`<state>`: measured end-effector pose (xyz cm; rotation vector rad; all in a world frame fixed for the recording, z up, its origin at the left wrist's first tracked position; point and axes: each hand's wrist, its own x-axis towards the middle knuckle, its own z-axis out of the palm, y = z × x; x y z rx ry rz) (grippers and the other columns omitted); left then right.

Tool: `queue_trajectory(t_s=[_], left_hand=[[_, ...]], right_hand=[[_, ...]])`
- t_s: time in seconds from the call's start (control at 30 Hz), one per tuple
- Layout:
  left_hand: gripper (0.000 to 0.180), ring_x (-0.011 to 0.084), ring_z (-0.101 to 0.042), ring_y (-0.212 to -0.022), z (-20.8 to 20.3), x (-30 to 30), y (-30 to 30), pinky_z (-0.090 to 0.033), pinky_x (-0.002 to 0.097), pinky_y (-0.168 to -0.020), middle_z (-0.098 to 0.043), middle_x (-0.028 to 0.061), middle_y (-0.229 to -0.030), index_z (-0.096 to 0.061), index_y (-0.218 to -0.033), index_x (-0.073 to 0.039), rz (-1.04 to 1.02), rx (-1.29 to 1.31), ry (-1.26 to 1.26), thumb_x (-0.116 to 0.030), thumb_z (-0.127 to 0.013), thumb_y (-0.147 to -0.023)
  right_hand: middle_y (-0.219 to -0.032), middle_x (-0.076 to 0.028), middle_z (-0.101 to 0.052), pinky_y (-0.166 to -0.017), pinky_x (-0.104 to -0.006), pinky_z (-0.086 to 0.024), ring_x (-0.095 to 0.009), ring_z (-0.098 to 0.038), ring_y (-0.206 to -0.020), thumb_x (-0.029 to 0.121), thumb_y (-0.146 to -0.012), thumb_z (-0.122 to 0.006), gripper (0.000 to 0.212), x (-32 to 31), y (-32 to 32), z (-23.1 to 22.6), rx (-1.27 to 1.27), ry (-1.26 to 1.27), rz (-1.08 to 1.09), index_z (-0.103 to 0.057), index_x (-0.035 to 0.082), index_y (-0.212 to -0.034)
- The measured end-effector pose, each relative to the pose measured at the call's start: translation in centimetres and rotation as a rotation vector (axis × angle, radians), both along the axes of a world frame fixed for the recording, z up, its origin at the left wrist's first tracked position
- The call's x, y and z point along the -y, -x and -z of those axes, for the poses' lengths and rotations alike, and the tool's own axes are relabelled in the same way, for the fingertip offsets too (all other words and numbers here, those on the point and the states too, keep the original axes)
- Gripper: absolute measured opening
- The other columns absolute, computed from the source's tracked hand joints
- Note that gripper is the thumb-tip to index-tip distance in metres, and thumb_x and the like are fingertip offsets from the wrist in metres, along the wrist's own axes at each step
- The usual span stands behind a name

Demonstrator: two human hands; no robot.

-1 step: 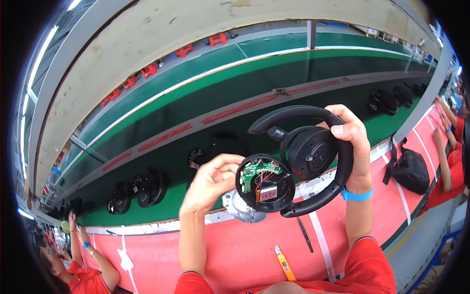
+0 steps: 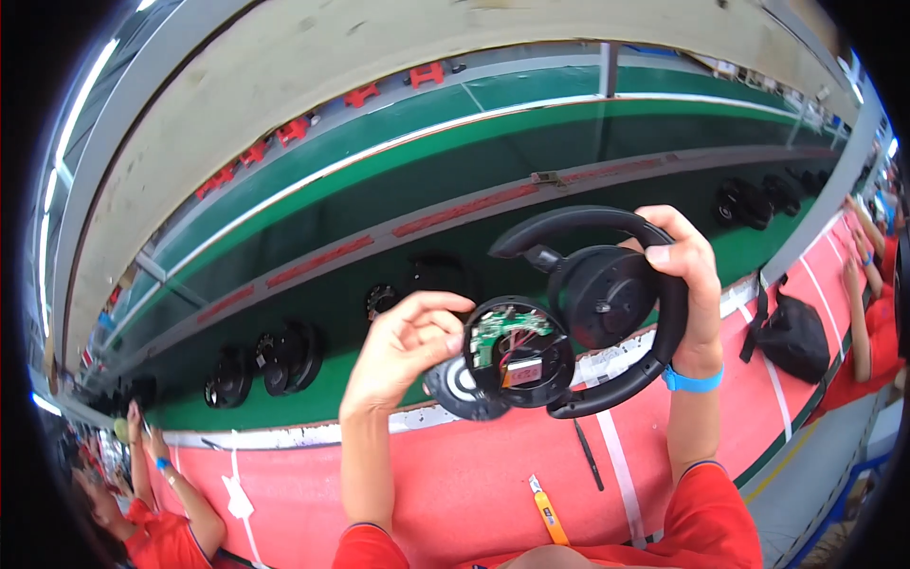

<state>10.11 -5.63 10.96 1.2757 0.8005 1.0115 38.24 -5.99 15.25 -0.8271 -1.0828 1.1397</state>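
- Head view: both hands are raised above a red work surface (image 2: 474,474), holding a black pair of headphones (image 2: 588,313) up in the middle of the picture, in front of a green conveyor belt (image 2: 379,313).
- The right hand (image 2: 687,284) grips the headphones at the right side of the headband; the fingers are curled together around the band, with the thumb pressed on its upper edge. A blue wristband (image 2: 690,381) sits on that wrist.
- The left hand (image 2: 403,346) is at the left edge of the open earcup (image 2: 517,353); its fingers are bent and close together, the fingertips touching the cup's rim, though exactly what they pinch cannot be told.
- The open earcup faces the camera and shows a green circuit board, thin wires and a small orange-red part inside. The second, closed earcup (image 2: 607,296) sits just right of it, within the headband's curve.
- A round black cover (image 2: 455,391) shows just below the left hand, partly behind the open earcup.
- On the belt to the left lie more black earcups (image 2: 284,356), and others lie far right (image 2: 749,201).
- On the red surface near the person lie a thin black tool (image 2: 588,455) and an orange-yellow tool (image 2: 548,512).
- A black bag (image 2: 791,334) rests at the right; other people in red sleeves (image 2: 161,541) work at lower left and far right.
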Motion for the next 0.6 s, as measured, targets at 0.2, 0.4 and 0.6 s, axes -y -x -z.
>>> queue_trajectory(t_s=[0.2,0.4,0.6], left_hand=[[0.037,0.0074,-0.058,-0.074,-4.0,2.4,2.2,-0.049,0.0196,-0.067,-0.059,0.0050,-0.081,-0.053,-0.112,0.004,-0.216,-0.120,-0.151,0.004,-0.066,-0.077],[0.035,0.0067,-0.059,-0.074,-4.0,3.2,3.1,-0.050,0.0194,-0.068,-0.061,0.0052,-0.081,-0.057,-0.108,0.004,-0.179,-0.046,-0.204,0.008,-0.067,-0.074],[0.035,0.0075,-0.060,-0.077,-4.0,3.2,4.1,-0.050,0.0199,-0.070,-0.062,0.0061,-0.083,-0.057,-0.109,0.004,-0.109,-0.123,-0.280,0.009,-0.066,-0.075]], right_hand=[[-0.082,-0.012,-0.064,-0.069,-0.0213,-0.045,-0.013,-0.059,-0.070,0.012,-0.062,-0.056,0.037,1.2,-1.0,-1.4,0.131,0.029,-0.040,-0.053,-0.004,-0.096],[-0.077,-0.008,-0.060,-0.060,-0.0180,-0.042,-0.010,-0.054,-0.064,0.017,-0.063,-0.056,0.038,1.9,1.2,-1.3,0.217,0.015,-0.055,-0.048,-0.003,-0.094],[-0.079,-0.009,-0.061,-0.062,-0.0185,-0.043,-0.011,-0.055,-0.066,0.015,-0.063,-0.054,0.037,2.0,2.4,-1.4,0.275,0.007,-0.101,-0.048,-0.003,-0.094]])
